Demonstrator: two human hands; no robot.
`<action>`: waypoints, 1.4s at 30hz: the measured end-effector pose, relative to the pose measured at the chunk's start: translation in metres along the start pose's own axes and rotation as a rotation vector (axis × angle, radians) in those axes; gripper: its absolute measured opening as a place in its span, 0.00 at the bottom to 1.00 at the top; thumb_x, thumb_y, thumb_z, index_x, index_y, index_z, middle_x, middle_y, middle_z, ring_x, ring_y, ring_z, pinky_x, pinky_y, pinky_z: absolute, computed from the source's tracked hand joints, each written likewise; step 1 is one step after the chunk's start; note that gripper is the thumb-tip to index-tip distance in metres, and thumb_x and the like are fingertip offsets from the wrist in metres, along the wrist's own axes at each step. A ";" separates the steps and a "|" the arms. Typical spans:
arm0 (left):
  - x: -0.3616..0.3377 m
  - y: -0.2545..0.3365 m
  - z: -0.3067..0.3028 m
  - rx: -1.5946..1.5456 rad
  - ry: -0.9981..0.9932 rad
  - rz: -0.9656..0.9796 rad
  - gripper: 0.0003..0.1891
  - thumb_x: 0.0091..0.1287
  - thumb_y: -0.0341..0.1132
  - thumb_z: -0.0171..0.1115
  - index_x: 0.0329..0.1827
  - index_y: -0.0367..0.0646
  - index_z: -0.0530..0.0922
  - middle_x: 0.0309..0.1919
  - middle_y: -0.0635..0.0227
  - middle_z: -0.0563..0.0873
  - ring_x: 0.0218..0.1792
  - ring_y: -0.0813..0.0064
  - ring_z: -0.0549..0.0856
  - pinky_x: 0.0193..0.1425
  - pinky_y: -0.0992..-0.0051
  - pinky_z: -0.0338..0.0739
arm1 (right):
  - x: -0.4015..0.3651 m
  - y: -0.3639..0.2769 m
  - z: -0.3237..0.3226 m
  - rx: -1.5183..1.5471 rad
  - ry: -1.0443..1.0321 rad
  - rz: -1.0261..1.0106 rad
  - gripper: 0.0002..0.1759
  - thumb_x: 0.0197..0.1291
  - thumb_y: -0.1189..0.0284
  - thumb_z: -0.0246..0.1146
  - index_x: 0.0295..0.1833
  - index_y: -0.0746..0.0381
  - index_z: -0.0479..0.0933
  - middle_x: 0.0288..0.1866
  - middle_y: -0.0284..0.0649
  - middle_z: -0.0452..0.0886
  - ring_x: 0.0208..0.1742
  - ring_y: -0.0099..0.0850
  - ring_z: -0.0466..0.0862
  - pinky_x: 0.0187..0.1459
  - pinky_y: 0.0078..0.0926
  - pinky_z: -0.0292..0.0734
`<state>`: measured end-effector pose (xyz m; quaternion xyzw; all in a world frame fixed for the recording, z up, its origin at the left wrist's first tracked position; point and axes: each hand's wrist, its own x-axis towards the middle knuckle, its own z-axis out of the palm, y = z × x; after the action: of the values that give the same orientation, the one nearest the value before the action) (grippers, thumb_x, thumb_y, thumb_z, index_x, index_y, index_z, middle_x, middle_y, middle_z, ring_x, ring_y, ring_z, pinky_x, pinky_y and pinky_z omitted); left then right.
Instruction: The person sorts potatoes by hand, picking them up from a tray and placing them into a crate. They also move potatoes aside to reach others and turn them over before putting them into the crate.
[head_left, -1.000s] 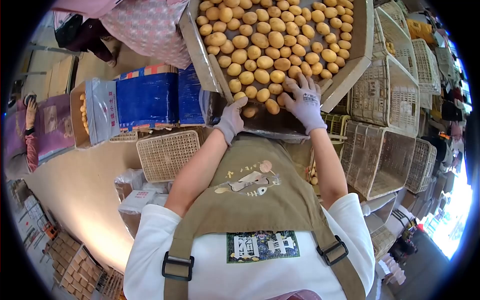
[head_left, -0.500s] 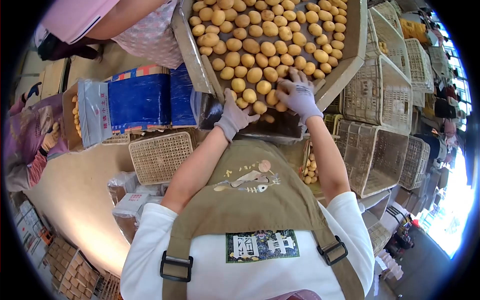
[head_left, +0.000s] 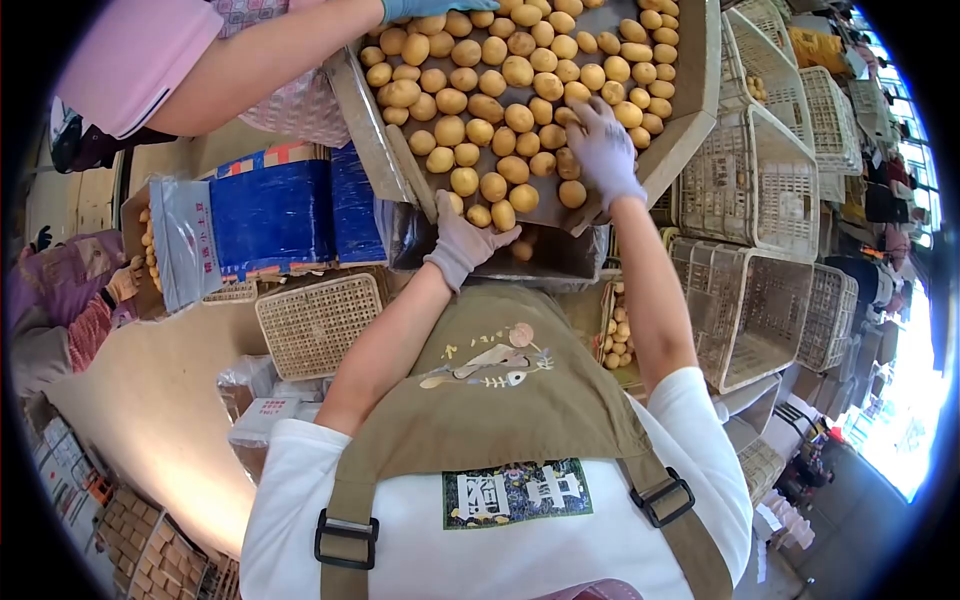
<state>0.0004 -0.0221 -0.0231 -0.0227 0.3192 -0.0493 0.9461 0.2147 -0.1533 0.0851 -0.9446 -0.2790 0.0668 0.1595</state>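
The potatoes [head_left: 505, 85] fill a sloping tray [head_left: 375, 125], whose top is cut off by the frame. The right hand [head_left: 605, 148], gloved, lies flat and spread on the ones by the tray's lower right edge, gripping none. The left hand [head_left: 462, 240], also gloved, sits at the tray's lower lip, just under the last few potatoes. Its fingers curl toward the outlet, and I cannot tell whether they hold anything.

Below the lip hangs a dark bag [head_left: 560, 262]. One potato shows inside, and the rest of its contents are hidden by the hand and the tray.

The apron [head_left: 510, 400] has a patch [head_left: 515, 492] with large characters, too warped to read. A co-worker's arm [head_left: 250, 50] reaches over the tray's top left corner, its blue glove [head_left: 430, 8] cut by the frame.

Left of the tray stands a blue box [head_left: 285, 205]. The clear sack [head_left: 190, 240] beside it carries a column of print, too small to read. A flat basket [head_left: 320, 322] lies beneath it, and stacked crates [head_left: 765, 310] stand to the right.
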 end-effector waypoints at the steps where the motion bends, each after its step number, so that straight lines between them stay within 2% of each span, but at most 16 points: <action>1: 0.000 0.001 -0.001 0.004 -0.014 0.006 0.49 0.67 0.80 0.40 0.84 0.60 0.55 0.83 0.66 0.60 0.81 0.47 0.61 0.77 0.29 0.53 | 0.016 0.000 -0.004 -0.044 -0.067 0.056 0.27 0.65 0.60 0.60 0.71 0.40 0.78 0.74 0.54 0.71 0.64 0.53 0.82 0.63 0.47 0.78; 5: 0.002 0.003 -0.004 -0.014 -0.022 0.001 0.48 0.68 0.78 0.40 0.84 0.59 0.54 0.83 0.64 0.59 0.81 0.46 0.60 0.77 0.26 0.51 | 0.045 -0.010 -0.023 -0.020 -0.252 0.152 0.34 0.64 0.53 0.61 0.76 0.44 0.70 0.70 0.52 0.77 0.66 0.50 0.81 0.65 0.45 0.76; 9: -0.008 0.004 0.004 0.032 -0.043 0.009 0.48 0.68 0.78 0.40 0.84 0.57 0.55 0.84 0.63 0.57 0.82 0.48 0.58 0.76 0.27 0.54 | 0.026 0.007 0.004 0.472 0.109 0.185 0.26 0.66 0.56 0.64 0.67 0.54 0.76 0.60 0.50 0.84 0.61 0.50 0.83 0.62 0.42 0.77; 15: -0.014 0.008 0.009 0.033 -0.102 -0.013 0.46 0.70 0.75 0.40 0.84 0.58 0.56 0.83 0.67 0.59 0.83 0.52 0.58 0.77 0.28 0.55 | -0.028 -0.027 -0.073 0.371 0.427 -0.437 0.22 0.61 0.81 0.63 0.61 0.57 0.81 0.63 0.53 0.77 0.55 0.52 0.83 0.56 0.43 0.81; 21: -0.009 0.012 0.011 0.089 -0.086 -0.036 0.46 0.69 0.76 0.39 0.85 0.59 0.54 0.84 0.68 0.56 0.83 0.53 0.56 0.78 0.28 0.52 | -0.061 -0.033 -0.158 -0.056 0.577 -0.876 0.24 0.55 0.85 0.67 0.58 0.57 0.82 0.62 0.52 0.80 0.56 0.47 0.84 0.58 0.36 0.82; 23: -0.021 0.012 0.021 0.159 -0.176 -0.025 0.46 0.70 0.76 0.39 0.85 0.60 0.53 0.84 0.69 0.56 0.83 0.53 0.56 0.78 0.28 0.52 | -0.039 0.031 -0.166 -0.137 0.665 -0.421 0.26 0.58 0.81 0.66 0.64 0.59 0.78 0.63 0.58 0.78 0.60 0.52 0.80 0.60 0.44 0.81; 24: -0.009 0.010 0.007 0.097 -0.043 -0.034 0.46 0.69 0.77 0.39 0.85 0.60 0.54 0.84 0.69 0.57 0.83 0.53 0.56 0.78 0.28 0.52 | -0.029 0.062 -0.171 -0.183 0.667 -0.195 0.27 0.59 0.79 0.65 0.66 0.60 0.76 0.64 0.62 0.77 0.62 0.54 0.78 0.61 0.47 0.80; 26: -0.008 0.012 0.003 0.044 -0.042 -0.058 0.47 0.69 0.78 0.38 0.85 0.60 0.54 0.84 0.68 0.57 0.83 0.52 0.57 0.78 0.28 0.52 | -0.021 0.061 -0.180 -0.165 0.862 0.110 0.38 0.61 0.79 0.62 0.78 0.57 0.67 0.77 0.67 0.66 0.78 0.60 0.67 0.72 0.50 0.72; 29: -0.008 0.008 0.007 0.063 0.011 -0.013 0.47 0.70 0.77 0.37 0.85 0.57 0.54 0.84 0.65 0.59 0.82 0.50 0.58 0.77 0.27 0.53 | -0.046 0.028 -0.126 0.129 0.363 -0.289 0.36 0.59 0.75 0.65 0.76 0.55 0.71 0.75 0.51 0.73 0.74 0.50 0.74 0.73 0.46 0.72; 31: -0.004 0.008 -0.003 0.044 -0.070 -0.024 0.47 0.70 0.77 0.38 0.84 0.57 0.54 0.83 0.64 0.59 0.82 0.50 0.58 0.76 0.26 0.54 | -0.071 -0.027 -0.079 -0.175 -0.132 -0.250 0.28 0.62 0.67 0.65 0.69 0.55 0.77 0.71 0.48 0.75 0.70 0.45 0.77 0.71 0.49 0.67; 33: 0.000 0.006 -0.013 -0.013 -0.094 -0.031 0.46 0.70 0.78 0.41 0.84 0.59 0.55 0.83 0.64 0.60 0.81 0.49 0.61 0.75 0.26 0.55 | -0.102 -0.007 -0.015 -0.182 -0.169 -0.366 0.24 0.62 0.63 0.64 0.65 0.51 0.79 0.66 0.44 0.79 0.67 0.42 0.79 0.71 0.49 0.66; 34: 0.001 0.006 -0.013 0.052 -0.051 -0.020 0.47 0.69 0.79 0.40 0.84 0.60 0.54 0.83 0.65 0.60 0.81 0.49 0.61 0.74 0.25 0.56 | -0.092 -0.010 -0.008 -0.214 -0.463 -0.169 0.23 0.63 0.58 0.63 0.63 0.49 0.80 0.66 0.41 0.78 0.68 0.42 0.77 0.75 0.51 0.62; 37: -0.005 0.006 -0.014 0.152 0.063 -0.012 0.40 0.70 0.69 0.52 0.80 0.59 0.62 0.77 0.65 0.69 0.76 0.55 0.69 0.74 0.33 0.62 | -0.079 -0.033 0.008 -0.083 0.043 -0.005 0.28 0.62 0.53 0.64 0.67 0.46 0.77 0.76 0.42 0.71 0.77 0.47 0.70 0.79 0.56 0.55; 38: -0.001 0.006 -0.019 0.186 0.055 -0.010 0.37 0.69 0.66 0.55 0.78 0.59 0.64 0.74 0.66 0.71 0.74 0.57 0.71 0.74 0.35 0.63 | -0.089 -0.037 0.020 -0.407 -0.011 -0.135 0.27 0.61 0.55 0.65 0.66 0.44 0.76 0.75 0.42 0.71 0.74 0.49 0.71 0.75 0.57 0.60; 39: 0.003 0.006 -0.031 0.225 0.049 -0.013 0.35 0.69 0.62 0.57 0.75 0.58 0.66 0.72 0.67 0.73 0.72 0.58 0.73 0.74 0.37 0.64 | -0.100 -0.029 0.043 -0.310 0.087 -0.216 0.22 0.60 0.58 0.65 0.61 0.43 0.80 0.73 0.42 0.71 0.73 0.48 0.72 0.71 0.57 0.67; 42: 0.024 0.010 -0.057 0.332 0.018 -0.007 0.27 0.69 0.52 0.64 0.69 0.58 0.72 0.64 0.69 0.80 0.67 0.63 0.78 0.74 0.43 0.65 | -0.066 -0.015 0.000 0.002 -0.213 -0.084 0.15 0.62 0.62 0.63 0.53 0.50 0.84 0.67 0.46 0.78 0.61 0.48 0.84 0.62 0.46 0.79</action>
<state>-0.0142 -0.0158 -0.0839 0.1332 0.3149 -0.1046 0.9339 0.1521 -0.1776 0.0925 -0.9195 -0.3335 0.1603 0.1326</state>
